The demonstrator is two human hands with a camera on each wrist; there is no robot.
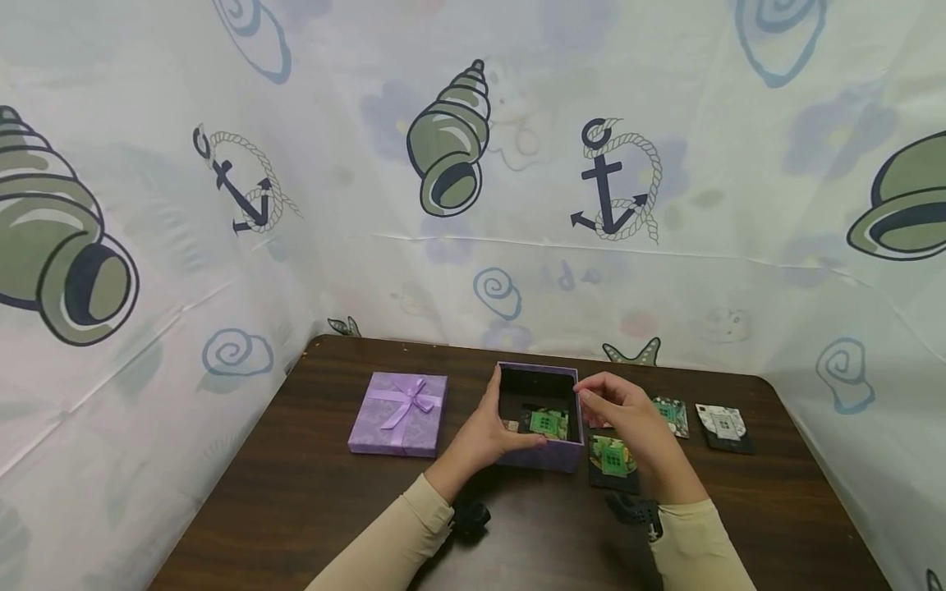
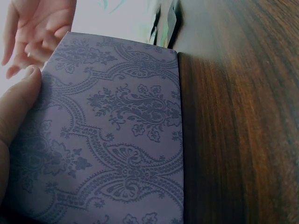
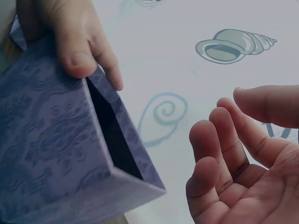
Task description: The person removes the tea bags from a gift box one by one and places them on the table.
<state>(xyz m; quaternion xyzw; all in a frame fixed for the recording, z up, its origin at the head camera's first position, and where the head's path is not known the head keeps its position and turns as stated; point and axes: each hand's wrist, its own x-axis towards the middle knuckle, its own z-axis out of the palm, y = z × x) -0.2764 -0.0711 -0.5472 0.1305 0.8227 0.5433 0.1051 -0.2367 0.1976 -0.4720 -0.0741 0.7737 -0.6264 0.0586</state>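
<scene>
An open purple patterned box [image 1: 543, 457] stands on the table, with a dark interior. My left hand [image 1: 482, 433] holds it at the near left corner, thumb over the near rim and fingers along the left wall. Inside lies a small flat packet [image 1: 548, 423] with a green printed front, beside another small piece partly hidden by the left hand. My right hand [image 1: 628, 414] is beside the box's right rim. In the right wrist view its fingers [image 3: 205, 140] are loosely bent with nothing between them, apart from the box.
A purple lid [image 1: 393, 414] with a ribbon bow lies left of the box. Right of the box are a green-fronted packet [image 1: 613, 461], a teal one [image 1: 672, 416] and a white-and-black one [image 1: 726, 428]; another is mostly hidden behind the right hand. A printed curtain [image 1: 547, 304] hangs behind the table.
</scene>
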